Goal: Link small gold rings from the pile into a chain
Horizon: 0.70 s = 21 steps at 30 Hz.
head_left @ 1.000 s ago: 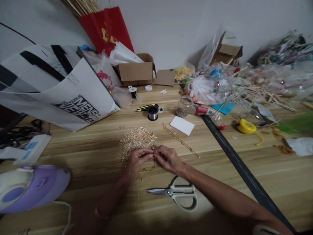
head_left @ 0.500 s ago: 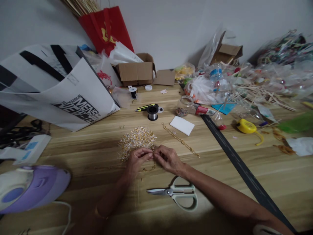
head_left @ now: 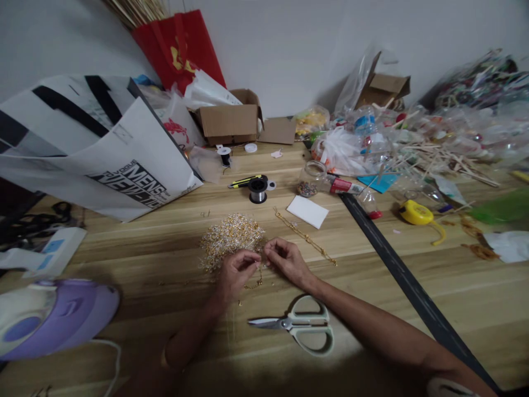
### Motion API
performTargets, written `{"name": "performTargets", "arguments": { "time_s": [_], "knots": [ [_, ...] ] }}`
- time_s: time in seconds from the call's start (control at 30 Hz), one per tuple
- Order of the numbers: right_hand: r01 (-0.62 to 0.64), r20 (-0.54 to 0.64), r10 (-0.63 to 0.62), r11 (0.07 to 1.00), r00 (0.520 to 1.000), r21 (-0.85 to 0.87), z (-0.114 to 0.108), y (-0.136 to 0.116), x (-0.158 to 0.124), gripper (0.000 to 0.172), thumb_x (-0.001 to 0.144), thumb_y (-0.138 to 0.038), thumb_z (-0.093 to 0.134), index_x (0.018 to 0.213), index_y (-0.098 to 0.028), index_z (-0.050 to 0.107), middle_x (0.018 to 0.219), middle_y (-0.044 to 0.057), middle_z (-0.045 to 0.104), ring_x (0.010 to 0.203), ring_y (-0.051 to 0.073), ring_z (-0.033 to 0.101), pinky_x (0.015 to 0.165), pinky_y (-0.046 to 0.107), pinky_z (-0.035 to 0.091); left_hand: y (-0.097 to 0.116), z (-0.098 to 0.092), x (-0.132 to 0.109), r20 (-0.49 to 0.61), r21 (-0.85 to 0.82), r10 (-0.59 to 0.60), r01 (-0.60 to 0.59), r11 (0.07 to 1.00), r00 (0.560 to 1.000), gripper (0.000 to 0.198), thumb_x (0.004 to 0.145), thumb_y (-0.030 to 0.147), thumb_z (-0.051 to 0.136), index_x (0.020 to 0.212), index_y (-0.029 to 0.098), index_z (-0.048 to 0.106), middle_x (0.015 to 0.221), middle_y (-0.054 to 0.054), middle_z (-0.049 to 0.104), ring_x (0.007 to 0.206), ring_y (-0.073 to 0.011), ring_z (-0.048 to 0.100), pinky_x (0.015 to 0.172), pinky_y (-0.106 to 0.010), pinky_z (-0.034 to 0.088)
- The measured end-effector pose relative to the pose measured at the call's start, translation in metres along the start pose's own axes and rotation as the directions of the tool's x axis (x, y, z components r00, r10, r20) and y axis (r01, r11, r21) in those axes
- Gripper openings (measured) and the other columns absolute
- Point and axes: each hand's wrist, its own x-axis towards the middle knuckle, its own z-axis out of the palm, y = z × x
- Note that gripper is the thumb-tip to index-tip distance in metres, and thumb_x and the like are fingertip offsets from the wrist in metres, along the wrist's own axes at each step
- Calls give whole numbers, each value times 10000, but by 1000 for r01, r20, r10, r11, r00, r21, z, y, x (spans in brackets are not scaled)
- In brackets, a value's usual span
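My left hand (head_left: 233, 273) and my right hand (head_left: 286, 261) meet fingertip to fingertip just below a heap of small gold and silver beaded pieces (head_left: 230, 236) on the wooden table (head_left: 165, 259). Both hands pinch a short gold chain (head_left: 254, 282) that hangs down between them onto the table. The fingers of each hand are closed in a pinch. A longer gold chain (head_left: 305, 237) lies stretched out to the right of my right hand.
White-handled scissors (head_left: 301, 325) lie close in front of me. A purple and white appliance (head_left: 49, 317) sits at the left, a large printed bag (head_left: 103, 149) behind it. A wire spool (head_left: 258, 190), glass jar (head_left: 311, 179), white card (head_left: 308, 212), yellow tape measure (head_left: 417, 214) and long black strip (head_left: 397, 264) lie farther back.
Both hands have shifted slightly up toward the beaded heap and drawn a little apart, and the short gold chain now hangs lower between them.
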Motion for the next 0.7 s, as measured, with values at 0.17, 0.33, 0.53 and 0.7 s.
{"name": "performTargets", "arguments": {
  "time_s": [0.17,0.33,0.53,0.7],
  "knots": [
    [-36,-9,37,999,999,34,-1,-2,1,297,787,-445,590,762,-153,541,549,-20,555,460,82,470,458,194,384,0,1,-4,14,121,99,-100,988,995,96,661,163,631,750,159,668,768,-37,641,664,-130,585,605,-213,467],
    [-10,-36,12,999,999,35,-2,-3,1,283,785,-426,594,748,-154,528,547,-33,519,460,76,445,450,191,364,-1,-2,-3,38,315,247,-246,916,968,146,708,103,568,778,179,672,755,-30,627,663,-131,563,610,-216,439],
    [19,-19,-19,1000,1000,-19,-4,2,1,243,798,-385,579,751,-151,536,566,-29,500,490,82,426,470,199,349,0,-5,0,148,470,298,-332,818,943,138,789,128,544,800,181,672,790,-49,649,767,-166,587,715,-260,445],
    [40,-4,-41,996,999,-80,-7,6,2,196,805,-330,566,750,-143,542,588,-30,475,526,83,423,498,198,345,-5,-4,1,251,596,311,-399,696,917,139,834,160,529,848,177,666,816,-54,646,794,-173,567,749,-294,437]
  ]
}}
